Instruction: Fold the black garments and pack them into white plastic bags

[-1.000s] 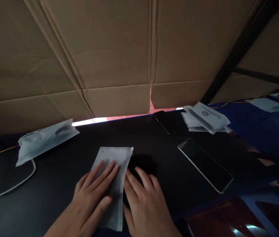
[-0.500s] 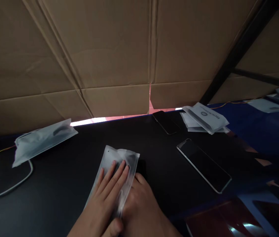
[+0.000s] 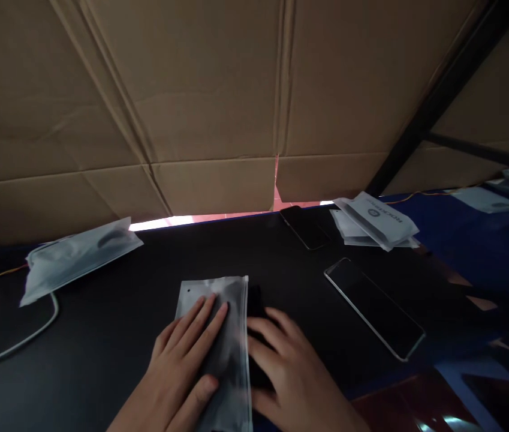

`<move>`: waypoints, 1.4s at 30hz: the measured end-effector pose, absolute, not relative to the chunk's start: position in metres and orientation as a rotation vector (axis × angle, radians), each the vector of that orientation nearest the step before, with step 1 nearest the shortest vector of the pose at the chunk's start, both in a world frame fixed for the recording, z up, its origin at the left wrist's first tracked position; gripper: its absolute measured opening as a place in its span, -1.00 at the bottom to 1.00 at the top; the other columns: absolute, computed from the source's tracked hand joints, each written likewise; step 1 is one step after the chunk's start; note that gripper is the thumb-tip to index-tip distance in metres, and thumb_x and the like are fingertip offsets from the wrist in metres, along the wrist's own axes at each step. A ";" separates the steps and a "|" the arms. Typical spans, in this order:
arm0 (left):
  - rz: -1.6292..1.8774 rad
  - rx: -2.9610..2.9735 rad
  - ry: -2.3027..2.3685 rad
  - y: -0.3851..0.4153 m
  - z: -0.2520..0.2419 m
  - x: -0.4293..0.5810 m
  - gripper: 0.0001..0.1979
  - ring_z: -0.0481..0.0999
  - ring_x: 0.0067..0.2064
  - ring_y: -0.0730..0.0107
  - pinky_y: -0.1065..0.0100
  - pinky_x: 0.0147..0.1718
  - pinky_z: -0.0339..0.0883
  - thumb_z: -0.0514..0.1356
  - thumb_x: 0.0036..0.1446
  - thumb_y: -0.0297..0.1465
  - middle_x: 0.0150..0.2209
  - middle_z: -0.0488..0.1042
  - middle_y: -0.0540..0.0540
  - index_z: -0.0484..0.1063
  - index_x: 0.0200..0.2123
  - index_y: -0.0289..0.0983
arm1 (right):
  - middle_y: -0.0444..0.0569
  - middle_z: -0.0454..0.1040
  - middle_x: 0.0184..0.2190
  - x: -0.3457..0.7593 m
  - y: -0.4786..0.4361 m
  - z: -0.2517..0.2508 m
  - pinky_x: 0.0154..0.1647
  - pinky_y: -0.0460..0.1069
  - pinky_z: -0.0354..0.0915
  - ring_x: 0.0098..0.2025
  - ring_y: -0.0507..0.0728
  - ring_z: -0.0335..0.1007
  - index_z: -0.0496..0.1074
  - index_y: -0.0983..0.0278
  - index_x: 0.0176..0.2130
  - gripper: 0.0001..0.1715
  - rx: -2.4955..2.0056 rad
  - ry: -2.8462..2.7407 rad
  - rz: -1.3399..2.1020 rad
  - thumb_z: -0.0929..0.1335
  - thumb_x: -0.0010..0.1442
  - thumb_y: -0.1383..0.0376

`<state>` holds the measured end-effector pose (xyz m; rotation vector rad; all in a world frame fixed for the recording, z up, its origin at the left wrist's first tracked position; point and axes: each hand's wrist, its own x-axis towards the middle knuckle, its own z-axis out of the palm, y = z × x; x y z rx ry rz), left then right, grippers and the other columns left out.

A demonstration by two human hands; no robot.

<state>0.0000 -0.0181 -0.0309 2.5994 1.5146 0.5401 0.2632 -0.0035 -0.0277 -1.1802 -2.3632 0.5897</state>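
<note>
A translucent zip pouch point(image 3: 231, 366) lies on the black table surface point(image 3: 114, 324) at the bottom middle. My left hand point(image 3: 182, 360) rests flat on it, fingers stretched forward and thumb out to the side. Along the pouch's right edge is my right hand point(image 3: 283, 360), its fingers apart and slightly bent, their tips at the zip edge. Something dark, too dim to make out, shows beside the pouch just beyond the right fingers.
Two phones point(image 3: 375, 309) point(image 3: 304, 227) lie on the right. Behind them are stacked white pouches point(image 3: 378, 219). Another pouch point(image 3: 81, 258) and a white cable point(image 3: 15, 347) are on the left. Cardboard point(image 3: 209, 84) stands behind the table, and a dark bar point(image 3: 434, 96) slants at the right.
The pouch has straightened and lies flatter. My right hand has come out from against my left hand, moved right, and spread its fingers. My left hand has shifted slightly left.
</note>
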 end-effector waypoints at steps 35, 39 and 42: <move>0.372 2.406 1.760 0.025 0.008 0.047 -0.62 0.57 0.29 -0.16 -0.56 0.35 0.18 0.10 0.48 -0.17 0.27 0.61 -0.15 0.58 0.20 -0.05 | -0.05 0.70 0.04 0.302 0.013 -0.007 0.10 0.09 0.53 0.06 0.22 0.67 0.68 0.05 0.10 -0.63 -1.363 -1.857 0.952 0.32 0.50 0.29; 0.384 2.335 1.737 0.061 0.015 0.073 -0.71 0.62 0.10 -0.14 -0.42 0.26 0.28 0.10 0.46 -0.36 0.00 0.69 -0.19 0.62 0.02 -0.21 | 0.06 0.72 -0.04 0.277 0.040 -0.014 0.10 0.13 0.49 0.03 0.28 0.67 0.70 0.16 0.00 -0.67 -1.418 -1.744 0.939 0.33 0.48 0.21; 0.448 2.269 1.651 0.064 0.013 0.082 -0.76 0.61 -0.13 0.08 -0.07 0.02 0.46 0.08 0.43 -0.45 -0.23 0.61 -0.08 0.53 -0.25 -0.19 | 0.02 0.70 -0.21 0.262 0.049 -0.022 -0.15 0.04 0.48 -0.21 0.21 0.66 0.66 0.19 -0.13 -0.66 -1.417 -1.662 0.990 0.32 0.50 0.14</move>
